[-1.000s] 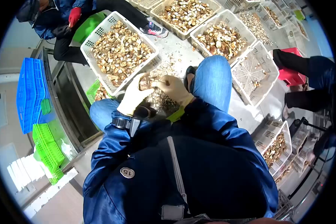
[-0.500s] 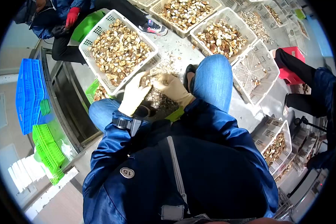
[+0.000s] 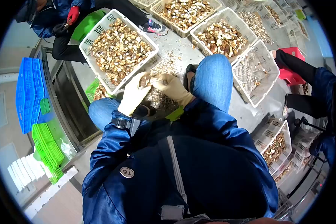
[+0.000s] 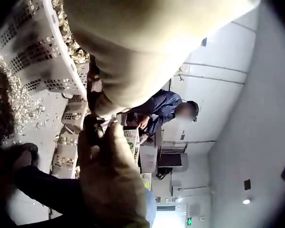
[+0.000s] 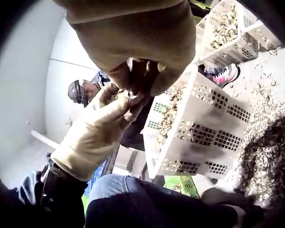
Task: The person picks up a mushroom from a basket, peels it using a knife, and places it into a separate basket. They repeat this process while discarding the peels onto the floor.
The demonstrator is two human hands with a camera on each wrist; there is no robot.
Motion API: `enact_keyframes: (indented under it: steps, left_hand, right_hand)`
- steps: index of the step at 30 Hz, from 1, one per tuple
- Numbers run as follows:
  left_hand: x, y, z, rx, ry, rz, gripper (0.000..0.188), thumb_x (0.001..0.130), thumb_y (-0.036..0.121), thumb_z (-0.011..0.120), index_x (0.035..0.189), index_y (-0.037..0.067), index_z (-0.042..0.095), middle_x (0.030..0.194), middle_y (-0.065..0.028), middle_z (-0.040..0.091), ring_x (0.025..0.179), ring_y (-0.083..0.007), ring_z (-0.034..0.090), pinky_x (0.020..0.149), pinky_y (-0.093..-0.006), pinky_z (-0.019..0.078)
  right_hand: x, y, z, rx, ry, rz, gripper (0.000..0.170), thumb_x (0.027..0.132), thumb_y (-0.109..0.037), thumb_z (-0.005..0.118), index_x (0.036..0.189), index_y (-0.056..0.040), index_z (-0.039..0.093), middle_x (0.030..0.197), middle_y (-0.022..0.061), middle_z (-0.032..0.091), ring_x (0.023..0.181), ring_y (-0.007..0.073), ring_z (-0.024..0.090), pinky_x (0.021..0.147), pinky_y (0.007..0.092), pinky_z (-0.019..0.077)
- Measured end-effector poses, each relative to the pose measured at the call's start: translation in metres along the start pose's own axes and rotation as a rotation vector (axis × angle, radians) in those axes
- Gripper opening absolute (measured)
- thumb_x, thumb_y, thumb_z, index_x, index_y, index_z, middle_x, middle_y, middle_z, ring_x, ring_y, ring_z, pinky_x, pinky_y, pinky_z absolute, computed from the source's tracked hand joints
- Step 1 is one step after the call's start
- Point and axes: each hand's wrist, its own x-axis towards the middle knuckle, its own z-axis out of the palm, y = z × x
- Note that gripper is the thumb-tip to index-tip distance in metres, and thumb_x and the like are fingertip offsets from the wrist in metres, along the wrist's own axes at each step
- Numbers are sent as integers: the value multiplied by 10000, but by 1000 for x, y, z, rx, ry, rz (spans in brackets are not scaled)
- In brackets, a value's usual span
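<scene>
Both hands wear cream gloves and meet over the floor between the knees in the head view. My left hand [image 3: 132, 95] pinches a small brown-and-white mushroom [image 3: 146, 81] between thumb and fingers. From the other side, my right hand [image 3: 172, 89] curls its fingers close against it, around a small shiny-tipped tool [image 4: 114, 118], mostly hidden. Fingertips of the two hands come together in both wrist views. Left of them, a white crate [image 3: 153, 47] heaped with mushrooms stands close by. Under the hands lies a pile of pale scraps [image 3: 158, 100].
More mushroom-filled crates [image 3: 250, 28] stand ahead. A nearly bare crate [image 3: 274, 72] with a few pieces sits beyond the right knee [image 3: 214, 80]. Blue crates [image 3: 28, 95] and green baskets [image 3: 46, 147] are at left. Another person with a red glove [image 3: 73, 15] sits ahead left.
The right hand's fingers have shifted slightly at the mushroom, while the left hand keeps its hold. The person at far right has changed position.
</scene>
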Motion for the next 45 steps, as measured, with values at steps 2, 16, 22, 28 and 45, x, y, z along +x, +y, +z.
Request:
enact_keyframes:
  steps: [2,16,22,28,45]
  left_hand:
    - [1,-11,-1,-62,-8,-17,510,826,84,746,1301,21,572,1232,-102,627,1130,-176,591,961,-297,481]
    - [-3,-6,-7,-869,-45,-314,436,975,76,601,1379,-40,488,1234,-143,633,1115,-229,645,955,-314,554]
    - [-6,-41,0,-1188,-47,-391,353,1014,28,500,1358,-40,464,1307,-179,578,1222,-298,587,1086,-396,485]
    - [-2,-38,0,-1147,-5,-382,291,977,127,620,1241,8,597,1167,-121,685,1062,-262,684,871,-354,606]
    - [7,-47,22,-1500,37,-477,302,1043,240,496,1248,28,564,1219,-138,656,1126,-332,624,992,-471,510]
  right_hand:
    - [-3,-6,-2,4,46,-1,228,889,-222,682,745,-49,649,636,-13,560,620,82,478,594,295,412]
    - [3,10,-7,202,-92,131,413,911,-430,679,748,-55,618,651,-35,519,632,77,457,576,274,381]
    - [-5,0,-2,-123,58,-20,372,943,-403,650,932,-35,706,752,69,674,688,152,603,644,316,496]
    - [-12,-13,-4,-200,63,-20,201,933,-248,693,910,-48,679,700,5,620,647,63,548,592,256,468]
    - [-8,-21,-6,-201,35,59,300,955,-249,685,1101,13,689,846,87,726,722,107,647,674,285,520]
